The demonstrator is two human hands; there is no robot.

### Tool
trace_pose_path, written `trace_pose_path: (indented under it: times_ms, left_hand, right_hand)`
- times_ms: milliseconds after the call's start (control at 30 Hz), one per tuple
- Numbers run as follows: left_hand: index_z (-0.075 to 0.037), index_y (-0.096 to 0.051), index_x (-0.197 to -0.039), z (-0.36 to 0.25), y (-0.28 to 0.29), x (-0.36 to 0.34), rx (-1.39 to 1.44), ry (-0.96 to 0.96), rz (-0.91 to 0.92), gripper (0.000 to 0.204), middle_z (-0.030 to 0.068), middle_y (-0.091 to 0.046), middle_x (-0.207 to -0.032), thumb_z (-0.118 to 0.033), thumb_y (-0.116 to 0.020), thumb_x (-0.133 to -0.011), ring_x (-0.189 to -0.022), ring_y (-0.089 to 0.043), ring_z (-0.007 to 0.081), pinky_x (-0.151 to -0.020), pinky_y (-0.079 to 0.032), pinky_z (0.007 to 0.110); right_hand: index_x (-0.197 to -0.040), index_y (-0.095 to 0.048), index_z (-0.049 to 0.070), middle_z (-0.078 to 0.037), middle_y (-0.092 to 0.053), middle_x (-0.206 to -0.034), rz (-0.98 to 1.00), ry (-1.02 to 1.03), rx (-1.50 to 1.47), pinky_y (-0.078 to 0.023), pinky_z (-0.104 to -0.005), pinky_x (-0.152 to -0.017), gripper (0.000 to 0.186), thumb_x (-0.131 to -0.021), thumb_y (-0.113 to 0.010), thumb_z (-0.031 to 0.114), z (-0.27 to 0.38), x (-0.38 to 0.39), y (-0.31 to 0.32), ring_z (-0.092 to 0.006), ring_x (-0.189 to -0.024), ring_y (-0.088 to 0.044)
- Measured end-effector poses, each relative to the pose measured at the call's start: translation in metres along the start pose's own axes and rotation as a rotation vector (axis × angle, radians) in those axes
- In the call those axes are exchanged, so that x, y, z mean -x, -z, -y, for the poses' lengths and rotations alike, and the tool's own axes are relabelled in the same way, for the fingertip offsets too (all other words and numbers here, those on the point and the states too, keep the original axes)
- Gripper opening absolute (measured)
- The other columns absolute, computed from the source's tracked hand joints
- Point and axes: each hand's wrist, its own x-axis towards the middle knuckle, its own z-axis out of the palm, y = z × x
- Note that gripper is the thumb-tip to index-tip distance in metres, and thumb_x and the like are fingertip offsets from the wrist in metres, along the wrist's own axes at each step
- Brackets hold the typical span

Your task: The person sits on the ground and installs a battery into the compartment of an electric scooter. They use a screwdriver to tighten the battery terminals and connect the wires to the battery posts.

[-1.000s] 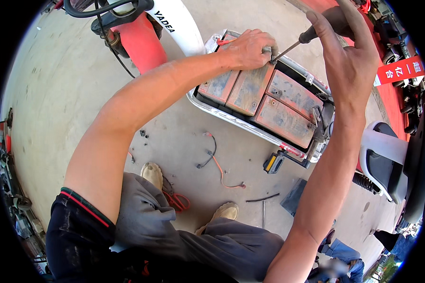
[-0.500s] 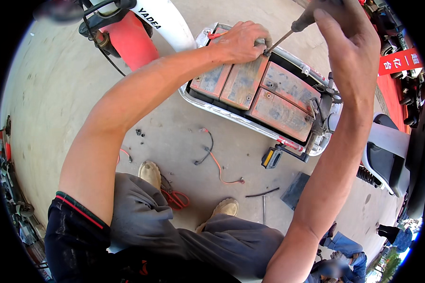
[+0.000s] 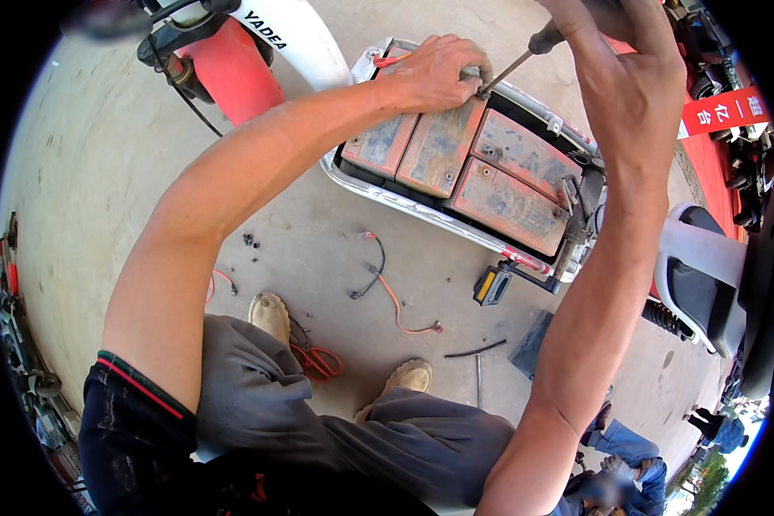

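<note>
Several dusty red-edged batteries lie side by side in the open white frame of a scooter. My left hand rests at the far edge of one battery, fingers curled down beside its corner terminal. What those fingers pinch is hidden. My right hand is raised above the far right side, wrapped round the dark handle of a screwdriver. The screwdriver slants down to the left, its tip at that terminal, close to my left fingertips. A red wire end shows left of my left hand.
On the concrete floor lie loose orange and black cables, red-handled scissors, a T-handle wrench and a dark flat block. A pedal juts from the frame. Another person sits at lower right; more scooters stand at right.
My right hand has turned on the screwdriver's handle, its thumb and fingers shifting round. The tip stays at the terminal. My left hand keeps its place; the whole view has shifted slightly.
</note>
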Motion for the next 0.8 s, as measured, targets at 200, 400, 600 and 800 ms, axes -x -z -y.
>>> trace_pose_path:
  times_ms: [200, 400, 600, 800]
  left_hand:
    - [-0.01, -0.075, -0.112, 0.003, 0.0, -0.001, 0.01, -0.007, -0.013, 0.025, 0.0079, -0.07, -0.129, -0.02, -0.062, -0.094, -0.129, -0.058, 0.0294, -0.116, -0.039, 0.044]
    - [-0.01, -0.075, -0.115, 0.003, 0.0, -0.003, 0.035, 0.0, 0.053, 0.025, 0.0081, -0.069, -0.131, -0.022, -0.065, -0.095, -0.13, -0.058, 0.0304, -0.117, -0.039, 0.044]
    - [-0.009, -0.074, -0.117, -0.001, 0.011, -0.007, 0.053, 0.039, 0.14, 0.026, 0.0087, -0.07, -0.13, -0.022, -0.066, -0.095, -0.129, -0.058, 0.0308, -0.117, -0.039, 0.044]
    - [-0.009, -0.074, -0.119, -0.001, 0.011, -0.005, 0.069, 0.098, 0.177, 0.029, 0.0097, -0.07, -0.131, -0.022, -0.069, -0.094, -0.13, -0.057, 0.0319, -0.117, -0.04, 0.045]
  right_hand:
    - [-0.143, -0.063, -0.001, -0.006, -0.056, -0.098, 0.07, 0.197, 0.029, -0.06, -0.0283, -0.071, 0.05, -0.094, -0.065, -0.01, -0.021, 0.0, 0.004, -0.0131, -0.086, -0.062]
    - [-0.142, -0.062, -0.003, -0.007, -0.061, -0.103, -0.028, -0.076, 0.076, -0.06, -0.0303, -0.072, 0.05, -0.092, -0.067, -0.011, 0.006, -0.002, -0.015, -0.0131, -0.085, -0.061]
    - [-0.135, -0.066, -0.001, -0.004, -0.066, -0.094, -0.029, 0.215, 0.157, -0.058, -0.0292, -0.07, 0.046, -0.091, -0.078, -0.002, -0.032, -0.003, -0.007, -0.0124, -0.071, -0.065]
    - [-0.128, -0.065, -0.004, -0.005, -0.065, -0.09, -0.264, -0.059, 0.133, -0.059, -0.0307, -0.064, 0.04, -0.09, -0.077, -0.005, 0.006, -0.001, -0.048, -0.0134, -0.072, -0.067]
